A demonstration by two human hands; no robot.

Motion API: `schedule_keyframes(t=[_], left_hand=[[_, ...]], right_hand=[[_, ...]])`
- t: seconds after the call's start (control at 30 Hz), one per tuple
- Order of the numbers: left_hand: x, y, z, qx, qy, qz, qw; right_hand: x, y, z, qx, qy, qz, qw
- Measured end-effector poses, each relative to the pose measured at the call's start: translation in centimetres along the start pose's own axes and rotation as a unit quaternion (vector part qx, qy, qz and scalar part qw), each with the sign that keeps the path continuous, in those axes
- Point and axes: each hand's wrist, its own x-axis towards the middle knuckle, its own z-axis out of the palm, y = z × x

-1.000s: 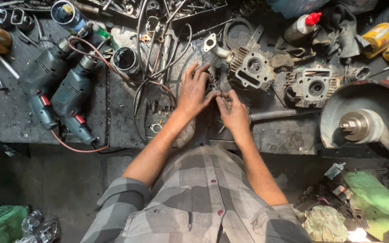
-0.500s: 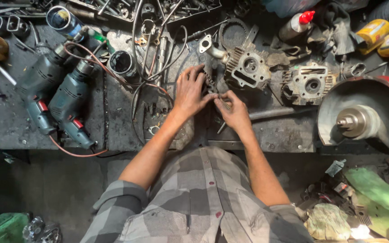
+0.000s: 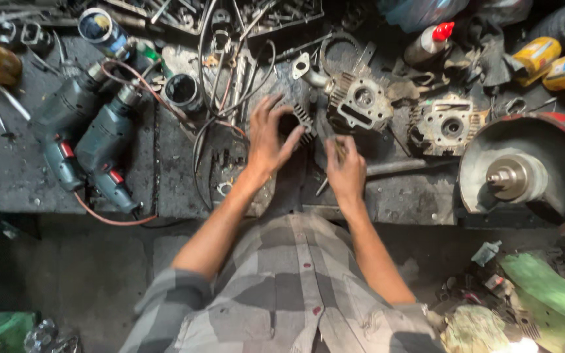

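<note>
Fingers of left hand partly hide finned part; right hand blurred

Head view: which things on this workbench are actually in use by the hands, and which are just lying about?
In hand:
- left hand gripping a small finned engine part
- right hand pinching a thin tool; its kind is unclear

Lying about:
- two power drills
- two engine cylinder heads
- red-capped squeeze bottle
- yellow bottles
- loose cables
- red drum housing
</note>
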Motion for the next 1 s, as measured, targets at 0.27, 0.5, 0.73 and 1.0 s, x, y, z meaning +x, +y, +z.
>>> schedule_keyframes(t=[0.27, 0.5, 0.73, 1.0], left_hand=[[0.4, -2.2, -2.8, -0.008, -0.221, -0.012, 0.975], [0.6, -1.3, -2.5, 0.024, -0.259, 0.009, 0.965], [-0.1, 0.6, 0.6, 0.058, -0.122, -0.036, 0.990], [0.4, 1.4, 1.5, 0.054, -0.041, -0.062, 0.996]], right_hand=[[-1.5, 0.4, 0.1, 0.063, -0.021, -0.028, 0.997], [-0.7, -1.8, 0.7, -0.016, -0.056, -0.033, 0.998], [-0.2, -1.8, 0.5, -0.054, -0.101, 0.058, 0.992], [4.1, -0.3, -1.2, -0.074, -0.206, 0.084, 0.972]])
